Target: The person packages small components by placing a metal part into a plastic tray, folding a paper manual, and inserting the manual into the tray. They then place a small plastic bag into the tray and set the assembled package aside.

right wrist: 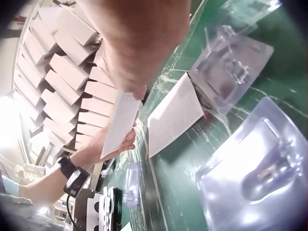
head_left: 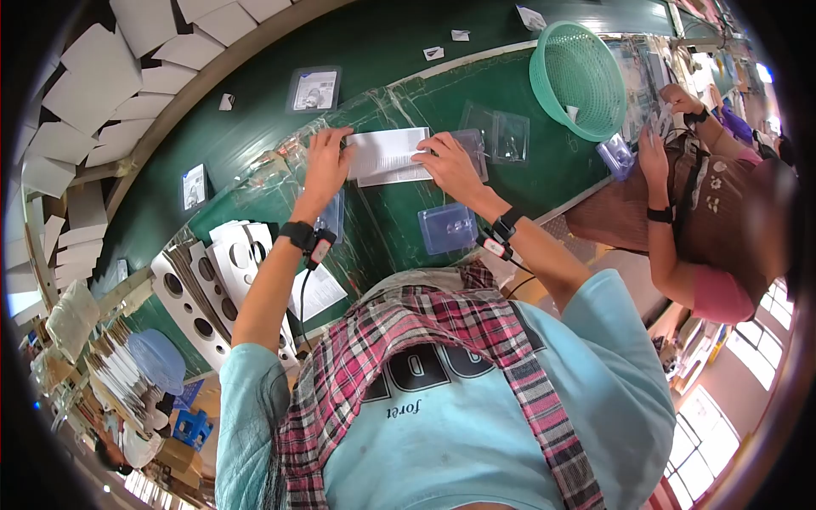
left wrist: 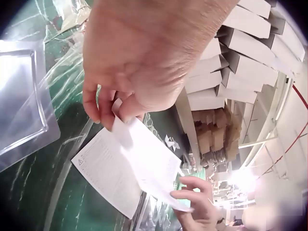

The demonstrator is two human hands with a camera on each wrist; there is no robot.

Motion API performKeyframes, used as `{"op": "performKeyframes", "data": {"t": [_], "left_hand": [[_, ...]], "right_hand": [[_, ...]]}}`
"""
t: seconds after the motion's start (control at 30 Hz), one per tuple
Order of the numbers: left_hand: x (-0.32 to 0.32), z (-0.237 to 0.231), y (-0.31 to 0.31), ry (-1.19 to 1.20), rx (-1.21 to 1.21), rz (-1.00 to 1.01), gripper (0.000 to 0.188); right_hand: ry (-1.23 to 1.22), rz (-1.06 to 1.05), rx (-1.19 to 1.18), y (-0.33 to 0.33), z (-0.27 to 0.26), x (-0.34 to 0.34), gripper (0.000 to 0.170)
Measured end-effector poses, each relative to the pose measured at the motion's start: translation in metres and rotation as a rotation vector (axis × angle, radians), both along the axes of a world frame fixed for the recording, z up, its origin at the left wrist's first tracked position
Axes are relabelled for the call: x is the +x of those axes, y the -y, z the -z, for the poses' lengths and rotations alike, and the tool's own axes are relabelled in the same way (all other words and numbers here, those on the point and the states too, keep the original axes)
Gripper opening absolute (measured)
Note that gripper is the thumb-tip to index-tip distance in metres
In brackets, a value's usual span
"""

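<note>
Well to the left of the left hand (head_left: pixel 325 168) and its fingers, white boxes (head_left: pixel 93 81) are stacked in rows. Between them and those fingers, a clear pack (head_left: pixel 194 187) with a printed card lies flat. White card pieces (head_left: pixel 191 293) with round holes sit on the table (head_left: pixel 382 217), left of the fingers and nearer the body. Another pack (head_left: pixel 314 89) lies just beyond the left fingers.

The left fingers pinch one end of a white sheet (head_left: pixel 387 143) against the thumb; the right hand (head_left: pixel 453 167) pinches its opposite end, so it spans the gap between both sets of fingers, above a printed sheet (left wrist: pixel 108 168).

A clear tray (head_left: pixel 446 228) lies nearer the body than the right fingers; more plastic trays (head_left: pixel 508 138) lie just right of them. Farther right stand a green basket (head_left: pixel 578 81) and another person (head_left: pixel 697 187).
</note>
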State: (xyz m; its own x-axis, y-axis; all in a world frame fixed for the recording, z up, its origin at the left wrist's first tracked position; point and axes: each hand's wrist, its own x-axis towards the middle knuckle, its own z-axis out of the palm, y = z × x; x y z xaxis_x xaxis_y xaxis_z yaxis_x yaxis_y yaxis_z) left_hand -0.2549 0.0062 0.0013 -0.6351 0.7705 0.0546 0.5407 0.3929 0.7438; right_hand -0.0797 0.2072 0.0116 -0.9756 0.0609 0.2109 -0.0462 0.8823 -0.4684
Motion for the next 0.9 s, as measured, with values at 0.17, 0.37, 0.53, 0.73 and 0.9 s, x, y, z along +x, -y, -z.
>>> {"op": "performKeyframes", "data": {"t": [0.17,0.37,0.53,0.73,0.9], "left_hand": [[0.026,-0.024,0.010,-0.128,-0.086,0.166,0.030],[0.028,0.029,0.018,-0.070,-0.109,0.027,0.020],[0.023,0.032,0.007,0.073,-0.154,-0.146,0.015],[0.025,0.035,0.002,0.124,-0.121,-0.221,0.015],[0.024,0.035,0.002,0.038,-0.132,-0.192,0.019]], "right_hand": [[0.093,0.052,-0.125,-0.003,0.018,0.001,0.011],[0.151,0.149,-0.186,-0.005,0.022,-0.006,0.013],[0.149,0.253,-0.031,0.001,0.016,-0.012,0.016],[0.158,0.320,0.015,0.004,0.022,-0.012,0.019],[0.186,0.346,0.000,0.005,0.024,-0.011,0.020]]}}
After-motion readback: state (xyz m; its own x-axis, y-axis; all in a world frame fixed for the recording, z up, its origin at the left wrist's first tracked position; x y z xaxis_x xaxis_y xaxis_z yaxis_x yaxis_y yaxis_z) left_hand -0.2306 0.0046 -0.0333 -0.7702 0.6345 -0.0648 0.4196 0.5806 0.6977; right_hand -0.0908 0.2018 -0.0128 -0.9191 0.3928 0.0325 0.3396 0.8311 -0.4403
